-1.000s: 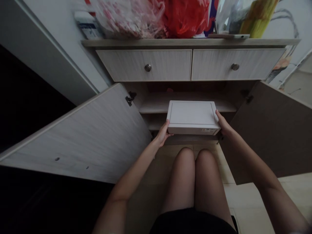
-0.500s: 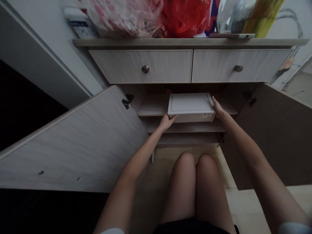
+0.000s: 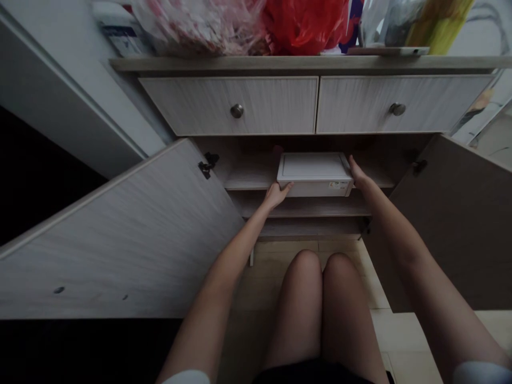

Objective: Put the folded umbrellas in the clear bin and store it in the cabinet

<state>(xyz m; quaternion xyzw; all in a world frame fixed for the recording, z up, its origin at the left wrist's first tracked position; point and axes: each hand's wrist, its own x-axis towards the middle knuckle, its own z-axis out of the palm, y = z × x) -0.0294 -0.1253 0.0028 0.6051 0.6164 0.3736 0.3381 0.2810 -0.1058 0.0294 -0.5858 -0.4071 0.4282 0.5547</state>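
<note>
A white lidded box (image 3: 314,168), with a small label on its front right, is level at the mouth of the cabinet's upper shelf (image 3: 248,180). My left hand (image 3: 277,195) grips its front left corner, thumb on the front face and the other fingers hidden beneath or behind. At the right end, my right hand (image 3: 357,173) presses against the side with the thumb pointing up along the edge. Between both hands the box is held. How much of it rests on the shelf I cannot tell.
Both cabinet doors, left (image 3: 120,240) and right (image 3: 448,229), stand swung out beside my arms. Two closed drawers with round knobs (image 3: 237,111) are above. On the top are a red plastic bag (image 3: 308,26), a clear pinkish bag (image 3: 204,26) and a white bottle (image 3: 122,32).
The box has moved very slightly inward and up in view, both hands staying on it. The camera view has shifted a little closer to the cabinet.
</note>
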